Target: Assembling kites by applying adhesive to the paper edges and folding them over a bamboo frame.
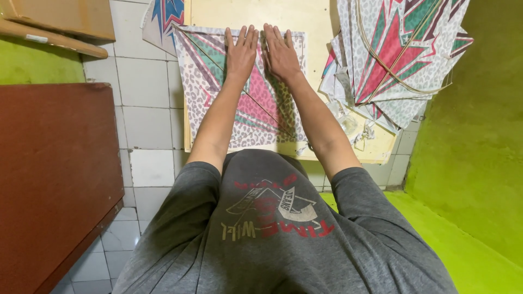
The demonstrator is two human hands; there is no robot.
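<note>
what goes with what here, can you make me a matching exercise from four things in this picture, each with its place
Things:
1. left hand
2. stack of kites
3. brown tabletop
4. wooden board

Places:
A. at the left edge of the view, over the tiled floor
B. flat on the patterned kite, beside the right hand
C. under the patterned kite
D. piled at the upper right

Pairs: 1-B, 2-D, 3-A, 4-C
</note>
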